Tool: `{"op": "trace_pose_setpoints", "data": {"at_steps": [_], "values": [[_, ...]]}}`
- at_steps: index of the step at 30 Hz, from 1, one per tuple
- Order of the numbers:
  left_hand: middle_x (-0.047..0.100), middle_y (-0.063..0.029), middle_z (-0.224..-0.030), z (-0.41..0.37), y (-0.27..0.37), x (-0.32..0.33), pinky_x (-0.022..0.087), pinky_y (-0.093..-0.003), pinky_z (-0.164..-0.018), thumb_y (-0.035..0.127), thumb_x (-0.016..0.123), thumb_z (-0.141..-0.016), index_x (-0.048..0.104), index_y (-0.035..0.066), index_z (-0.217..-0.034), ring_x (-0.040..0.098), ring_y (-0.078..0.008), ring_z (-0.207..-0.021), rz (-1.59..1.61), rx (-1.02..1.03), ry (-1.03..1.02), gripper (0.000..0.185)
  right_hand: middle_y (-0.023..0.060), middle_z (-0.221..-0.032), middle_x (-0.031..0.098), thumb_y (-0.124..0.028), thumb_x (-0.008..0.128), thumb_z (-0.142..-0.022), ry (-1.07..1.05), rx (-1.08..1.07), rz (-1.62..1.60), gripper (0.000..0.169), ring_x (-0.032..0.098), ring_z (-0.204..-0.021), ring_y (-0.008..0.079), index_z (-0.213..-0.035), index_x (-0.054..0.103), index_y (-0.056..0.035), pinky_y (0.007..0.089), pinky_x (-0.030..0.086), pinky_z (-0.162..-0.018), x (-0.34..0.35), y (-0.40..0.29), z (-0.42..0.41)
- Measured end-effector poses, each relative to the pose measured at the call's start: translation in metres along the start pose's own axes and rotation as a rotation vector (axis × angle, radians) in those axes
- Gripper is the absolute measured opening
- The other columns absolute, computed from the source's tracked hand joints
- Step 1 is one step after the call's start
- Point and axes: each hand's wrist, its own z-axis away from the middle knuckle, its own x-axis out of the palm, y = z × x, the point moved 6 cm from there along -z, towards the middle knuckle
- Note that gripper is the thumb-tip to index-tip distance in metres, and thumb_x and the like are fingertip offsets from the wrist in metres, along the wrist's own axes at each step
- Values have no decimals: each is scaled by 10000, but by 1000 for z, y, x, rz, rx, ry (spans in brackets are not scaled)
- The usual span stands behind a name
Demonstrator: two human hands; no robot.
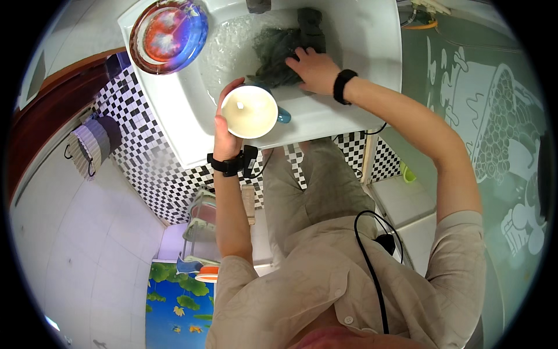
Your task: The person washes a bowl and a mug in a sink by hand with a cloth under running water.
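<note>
My left hand (227, 126) is wrapped around the side of a blue mug (250, 111) with a pale inside, held over the front of a white sink (183, 118). The mug's handle points right; whether it holds liquid I cannot tell. Over the right part of the basin, my right hand (314, 72) rests with spread fingers on a dark wet cloth (279, 54), which lies in water. The fingertips touch the cloth without a visible grip. Both wrists wear black bands.
A round red and blue glossy dish (169, 37) sits on the sink's back left corner. A faucet spout (259, 5) juts in at the top. A frosted glass panel (479, 131) stands at the right. Wire racks with plastic basins (202, 213) are below left, and a black cable hangs over my shirt.
</note>
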Motion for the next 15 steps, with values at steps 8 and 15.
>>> {"op": "trace_pose_setpoints", "data": {"at_steps": [8, 15], "values": [[488, -147, -1366, -8, 2, -6, 370, -362, -1068, 727, 486, -870, 398, -18, -1413, 481, -241, -1262, -264, 96, 29, 926, 199, -1049, 619, -118, 668, -808, -62, 112, -359, 413, 606, -986, 375, -1190, 523, -53, 462, 503, -810, 10, 19, -22], [512, -65, -1335, -18, -20, -17, 512, -300, -814, 545, 528, -944, 434, 84, -1403, 550, -181, -1148, -148, -122, 145, 657, 184, -890, 624, -174, 669, -781, 428, -93, -476, 275, 600, -838, 372, -990, 561, -31, 444, 478, -754, -120, 17, 10]]}}
